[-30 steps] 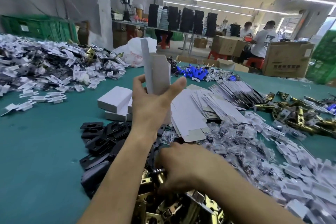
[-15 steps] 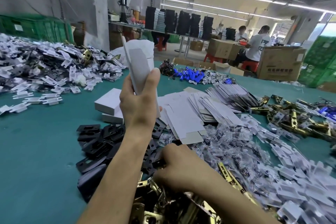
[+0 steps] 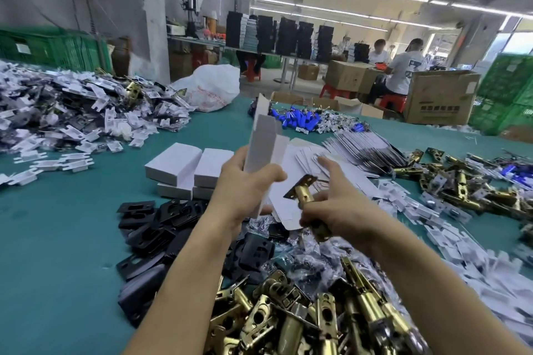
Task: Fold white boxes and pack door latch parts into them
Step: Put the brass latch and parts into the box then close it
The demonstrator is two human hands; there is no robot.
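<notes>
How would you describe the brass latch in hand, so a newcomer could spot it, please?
On the green table, find the near heap of brass latches. Above it, the right hand grips one latch beside the white box in the left hand; it alone is lifted.

Latch bolts (image 3: 291,317) pile at the table's (image 3: 57,239) near edge; strike plates (image 3: 155,225) lie left of them, folded boxes (image 3: 178,166) behind those.

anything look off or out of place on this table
Nothing stands out. Parts lie in loose heaps on the table, none visibly broken. The left hand holds a half-folded box upright; the right hand holds a brass latch beside it.
</notes>
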